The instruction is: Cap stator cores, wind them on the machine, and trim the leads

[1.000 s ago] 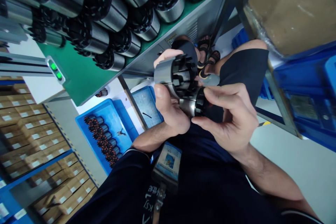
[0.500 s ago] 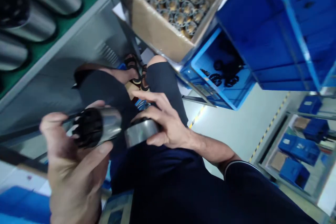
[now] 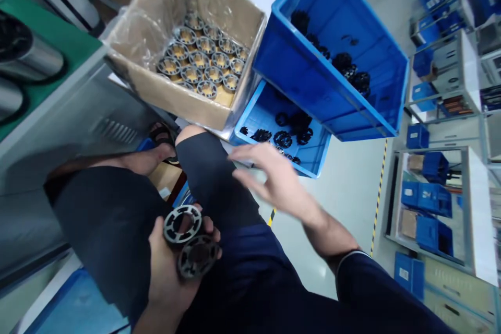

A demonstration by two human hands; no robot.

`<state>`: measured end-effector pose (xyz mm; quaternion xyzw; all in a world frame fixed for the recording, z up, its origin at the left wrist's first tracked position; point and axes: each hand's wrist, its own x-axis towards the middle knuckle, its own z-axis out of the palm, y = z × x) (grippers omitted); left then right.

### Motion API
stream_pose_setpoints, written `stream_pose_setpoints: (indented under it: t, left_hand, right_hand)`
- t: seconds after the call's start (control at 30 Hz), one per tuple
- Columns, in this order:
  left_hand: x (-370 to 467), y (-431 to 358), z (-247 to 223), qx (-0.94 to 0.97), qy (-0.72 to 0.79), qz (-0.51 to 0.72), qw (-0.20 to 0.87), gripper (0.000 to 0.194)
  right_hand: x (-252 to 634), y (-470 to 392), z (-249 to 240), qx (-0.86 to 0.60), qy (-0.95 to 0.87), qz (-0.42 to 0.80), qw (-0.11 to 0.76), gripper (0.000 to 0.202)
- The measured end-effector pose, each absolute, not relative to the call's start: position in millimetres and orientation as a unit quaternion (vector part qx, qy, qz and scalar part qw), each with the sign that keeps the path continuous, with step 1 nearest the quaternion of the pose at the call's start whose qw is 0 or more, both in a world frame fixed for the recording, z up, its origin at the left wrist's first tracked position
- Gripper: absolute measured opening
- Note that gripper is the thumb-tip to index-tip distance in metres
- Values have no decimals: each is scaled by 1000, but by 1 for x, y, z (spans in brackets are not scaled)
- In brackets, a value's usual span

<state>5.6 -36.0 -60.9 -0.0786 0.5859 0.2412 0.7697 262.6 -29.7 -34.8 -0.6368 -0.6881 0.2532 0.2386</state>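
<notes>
Low over my lap, my left hand (image 3: pixel 176 266) is wrapped round two ring-shaped slotted cores. The upper slotted core (image 3: pixel 182 224) has a silvery face with a wide round hole. The darker slotted core (image 3: pixel 198 257) sits against it, nearer my fingers. How deep both parts are is hidden by the hand. Beside the lower blue bin (image 3: pixel 323 154), my right hand (image 3: pixel 274 177) hovers with its fingers stretched out and nothing in it; motion blurs it a little. Black toothed rings (image 3: pixel 282 139) lie in that bin, just beyond my fingers.
A plastic-lined cardboard box (image 3: pixel 176 99) holds rows of slotted metal cores (image 3: pixel 199 60). The larger blue bin (image 3: pixel 332 109) stands above the lower one, with dark parts inside. At left, metal cylinders (image 3: pixel 37 57) lie on a green surface (image 3: pixel 78 36). Shelves with blue bins (image 3: pixel 434 198) stand at right.
My view has swung toward the boxes. The right hand has let go of its short metal ring and moved right, opening. My left hand has sunk toward my lap and now holds two cores.
</notes>
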Motion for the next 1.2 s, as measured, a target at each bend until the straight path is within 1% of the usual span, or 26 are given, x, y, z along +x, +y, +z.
stream_pose_setpoints:
  t: [0.1, 0.2, 0.27, 0.33, 0.47, 0.67, 0.83, 0.93, 1.1, 1.13, 1.2]
  left_hand:
    - [13, -41, -70, -31, 594, 212, 776, 48]
    - [10, -43, -77, 13, 586, 191, 788, 49]
    - [8, -43, -79, 46, 573, 176, 799, 50]
    - [7, -43, -78, 66, 566, 168, 804, 56]
    - [10, -42, -72, 81, 576, 180, 793, 67]
    - [7, -40, -71, 85, 563, 190, 800, 60]
    - [-6, -39, -80, 123, 554, 215, 795, 64]
    - [-11, -39, -84, 152, 540, 252, 789, 68]
    - [-16, -42, -90, 199, 520, 329, 762, 60]
    - [-18, -42, -90, 214, 512, 333, 762, 62]
    - [-23, -42, -91, 245, 491, 337, 765, 71]
  right_hand:
    - [346, 1, -55, -708, -631, 253, 191, 37]
    - [400, 30, -97, -716, -609, 323, 110, 47]
    - [416, 44, -124, -697, -606, 376, 72, 45]
    - [425, 51, -143, -674, -603, 424, 47, 44]
    - [435, 55, -155, -641, -597, 482, 31, 43]
    - [449, 47, -146, -638, -587, 495, 68, 46]
    - [457, 31, -137, -673, -550, 479, 120, 42]
    - [458, 20, -134, -706, -519, 453, 165, 40]
    - [443, 1, -130, -742, -480, 385, 265, 38]
    - [438, -2, -130, -745, -473, 375, 282, 38]
    - [427, -6, -129, -748, -462, 359, 313, 40]
